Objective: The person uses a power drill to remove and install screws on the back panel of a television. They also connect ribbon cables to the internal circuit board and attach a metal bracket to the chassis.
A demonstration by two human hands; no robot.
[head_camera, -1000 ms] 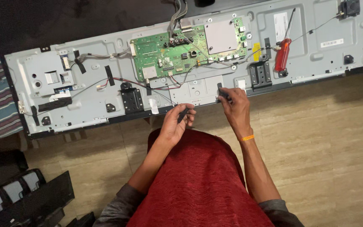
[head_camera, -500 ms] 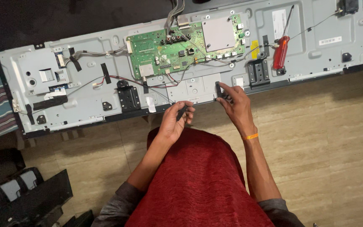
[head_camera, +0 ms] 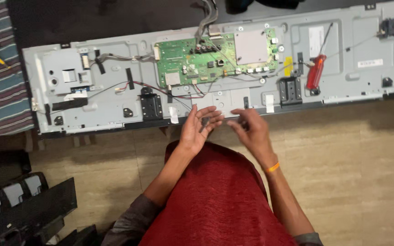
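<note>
Two hands (head_camera: pixel 224 127), one green circuit board (head_camera: pixel 192 61), one red screwdriver (head_camera: pixel 316 76).

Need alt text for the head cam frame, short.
Seen from above, a person's left hand lies palm up with a small dark part on it, the right hand open beside it, at the near edge of a grey metal panel on the floor. The panel carries a green circuit board and a red-handled screwdriver.

Soft, even indoor light falls from above, brightest on the grey metal back panel (head_camera: pixel 106 98) and pale floor (head_camera: pixel 356 155), while the top edge and lower-left corner sink into shadow, and the right hand (head_camera: pixel 250 129) is smeared by motion blur, the left hand (head_camera: pixel 198 127) slightly less.
</note>
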